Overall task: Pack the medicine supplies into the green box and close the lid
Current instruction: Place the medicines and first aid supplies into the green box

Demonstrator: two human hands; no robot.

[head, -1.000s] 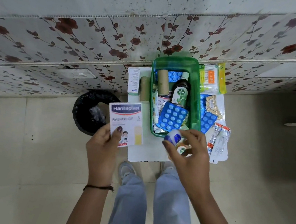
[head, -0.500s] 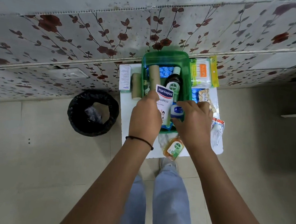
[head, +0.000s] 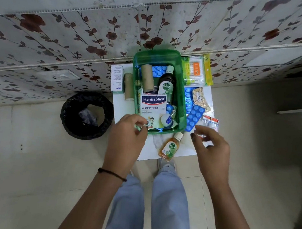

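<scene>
Both forearms are left bare — no sleeves are seen. A thin black band (head: 112,174) is worn at the left wrist, and light blue jeans (head: 149,202) are worn below.

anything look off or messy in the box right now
Nothing spilled or damaged. The Hansaplast box lies loose over other items in the green box, covering them. The large Dettol bottle lies flat. The small Dettol bottle lies on its side outside, near the table edge.
</scene>
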